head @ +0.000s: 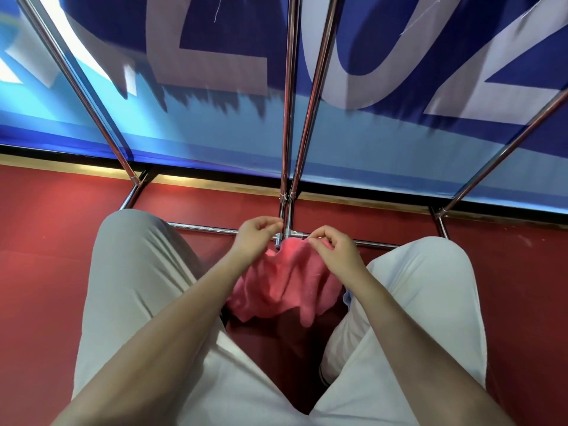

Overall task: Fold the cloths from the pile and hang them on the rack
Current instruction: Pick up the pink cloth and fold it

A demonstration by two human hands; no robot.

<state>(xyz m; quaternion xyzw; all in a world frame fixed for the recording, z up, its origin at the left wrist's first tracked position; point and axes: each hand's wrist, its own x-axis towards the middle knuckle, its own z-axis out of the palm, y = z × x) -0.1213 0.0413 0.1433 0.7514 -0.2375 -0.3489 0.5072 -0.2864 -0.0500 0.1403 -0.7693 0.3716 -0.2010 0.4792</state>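
A pink cloth (pixel 285 284) hangs bunched between my knees, low in the middle of the view. My right hand (pixel 335 245) pinches its upper edge with curled fingers. My left hand (pixel 256 233) has its fingers curled at the cloth's upper left corner, right beside the rack's joint; whether it grips cloth there is hard to see. The metal rack (pixel 287 118) rises in front of me, its chrome rods running up from a low horizontal bar (pixel 215 230) just behind my hands.
My legs in light trousers (pixel 129 287) frame the cloth on both sides. Red floor (pixel 46 241) lies all around. A blue banner with large pale letters (pixel 384 87) stands behind the rack. Slanted rack rods (pixel 76 87) cross at left and right.
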